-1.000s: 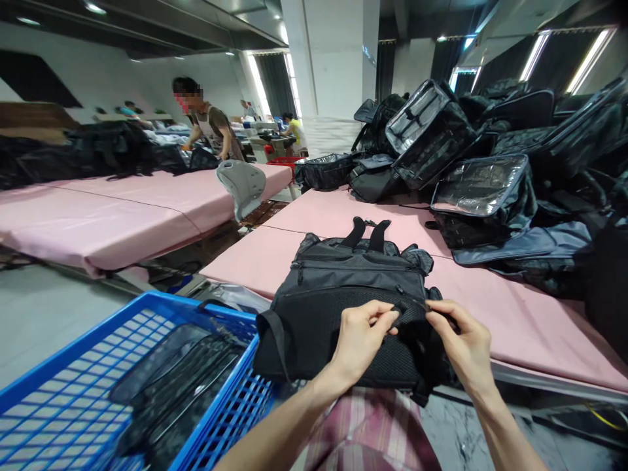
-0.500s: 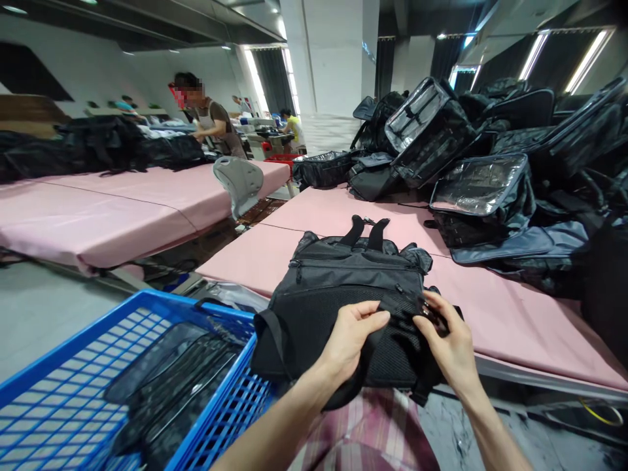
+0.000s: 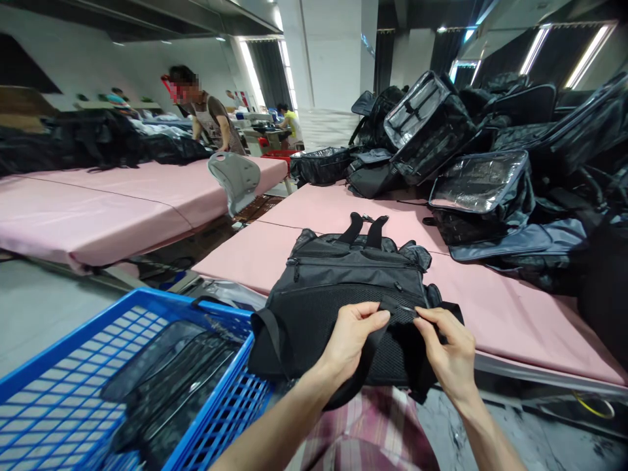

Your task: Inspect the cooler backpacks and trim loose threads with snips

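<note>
A black backpack (image 3: 324,314) lies on the pink table, its mesh back panel facing up and its two shoulder straps stretching toward the far side. Above the panel, my left hand (image 3: 350,333) pinches a black webbing strap (image 3: 375,340) between thumb and forefinger; part of it hangs below the fingers. Close on the right, my right hand (image 3: 449,347) is closed in a pinch at the strap's end, where a thin pale glint shows. The fingers hide the detail of that end. Beside the right hand, a black side flap (image 3: 452,311) of the backpack sticks out.
At lower left, a blue plastic basket (image 3: 142,294) holds dark bags. Many black bags (image 3: 432,131) are heaped on the pink table (image 3: 515,320) at right. A grey chair back (image 3: 234,180) stands beside another pink table (image 3: 122,203), with a person (image 3: 216,121) behind it.
My right hand has shifted from a dark, blurred piece of the strap to a fingertip pinch at its end. My left hand keeps its hold. The person behind has lowered their arms.
</note>
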### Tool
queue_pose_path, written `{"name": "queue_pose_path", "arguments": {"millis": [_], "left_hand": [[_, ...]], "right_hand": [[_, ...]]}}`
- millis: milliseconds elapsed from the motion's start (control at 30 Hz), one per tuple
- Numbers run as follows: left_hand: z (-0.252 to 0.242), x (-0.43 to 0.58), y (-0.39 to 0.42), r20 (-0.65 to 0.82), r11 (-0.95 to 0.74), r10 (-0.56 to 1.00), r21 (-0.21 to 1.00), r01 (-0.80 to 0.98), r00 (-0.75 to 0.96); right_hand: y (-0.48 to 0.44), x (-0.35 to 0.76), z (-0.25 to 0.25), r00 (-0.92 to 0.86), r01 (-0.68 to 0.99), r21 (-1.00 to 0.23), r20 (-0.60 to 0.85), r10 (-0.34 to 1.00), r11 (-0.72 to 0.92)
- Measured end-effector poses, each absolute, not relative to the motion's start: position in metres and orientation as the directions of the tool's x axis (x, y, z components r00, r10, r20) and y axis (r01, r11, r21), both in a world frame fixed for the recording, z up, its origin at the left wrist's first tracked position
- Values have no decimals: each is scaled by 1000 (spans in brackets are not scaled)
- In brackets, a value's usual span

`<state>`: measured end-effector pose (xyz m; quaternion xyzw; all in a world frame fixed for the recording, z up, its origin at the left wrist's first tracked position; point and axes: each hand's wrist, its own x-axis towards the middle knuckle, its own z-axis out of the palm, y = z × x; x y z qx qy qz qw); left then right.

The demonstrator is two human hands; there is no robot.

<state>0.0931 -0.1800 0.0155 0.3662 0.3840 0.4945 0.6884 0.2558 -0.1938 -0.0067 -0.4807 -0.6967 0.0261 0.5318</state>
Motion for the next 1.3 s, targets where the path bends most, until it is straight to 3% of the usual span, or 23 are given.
{"name": "queue_pose_path", "arguments": {"millis": [200,367,433,600,767,900,967,1033,1100,1167,1233,1300], "left_hand": [[12,94,-178,-158,232,965,888,-397,209],[11,94,-178,-169,250,959,885,-394,228],[10,93,-178,-142,210,969,905,-371,202],[9,90,-177,11,1,993,995,-97,116],[12,93,-179,75,-90,990,988,125,120],[12,93,-183,112,-131,989,965,229,94],[14,87,-183,107,-179,962,942,285,249],[17,80,-179,82,-287,826,912,292,558],[20,75,-166,104,-432,707,847,311,700],[18,76,-148,174,-531,787,679,507,592],[12,85,-131,234,-478,878,427,768,416],[5,98,-122,234,-407,905,230,884,356]], "right_hand": [[-195,255,-6,-48,690,-445,758,650,570],[-193,258,-11,47,634,-581,687,725,510],[-193,258,-12,23,624,-585,676,736,518],[-194,253,-8,-34,635,-532,705,708,560],[-194,248,-6,-105,664,-446,739,666,600],[-195,252,-7,-26,636,-546,691,722,545],[-194,259,-9,108,577,-676,619,778,458],[-190,270,-14,269,497,-796,519,811,345],[-183,282,-22,398,422,-875,414,819,237],[-175,292,-33,441,397,-907,325,836,143],[-168,298,-46,433,414,-908,263,862,69],[-166,297,-57,448,419,-908,228,864,22]]}}
